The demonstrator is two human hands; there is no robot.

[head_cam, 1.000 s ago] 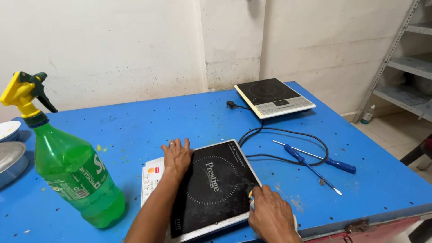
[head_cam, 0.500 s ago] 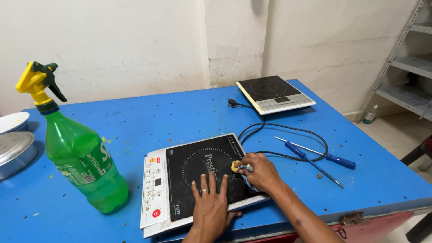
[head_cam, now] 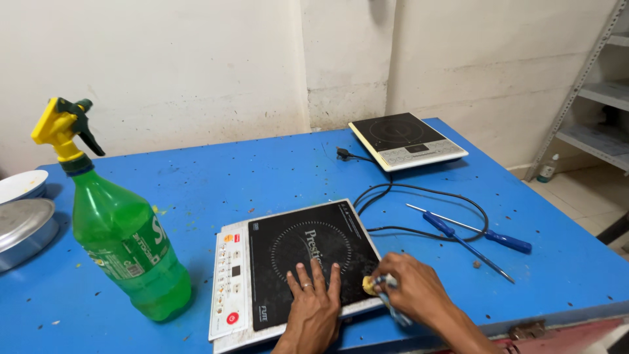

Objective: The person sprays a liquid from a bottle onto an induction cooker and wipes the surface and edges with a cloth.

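The blue worktable [head_cam: 262, 170] stood against a stained whitewashed wall, grey shelving to its right. Counted: two induction cooktops, two blue-handled screwdrivers [head_cam: 478, 233], one green spray bottle [head_cam: 124, 242]. The near cooktop [head_cam: 295, 262] lay at the table's front edge. The left hand [head_cam: 314, 305] pressed flat, fingers spread, on its glass; the right hand [head_cam: 409, 288] gripped a yellow cloth wad [head_cam: 370, 284] at its right corner.

Glossy black glass cooktop [head_cam: 308, 252], translucent green plastic bottle [head_cam: 124, 249], scuffed matt blue table [head_cam: 262, 170].

single head view, looking down and forward, close over blue table [head_cam: 275, 164]
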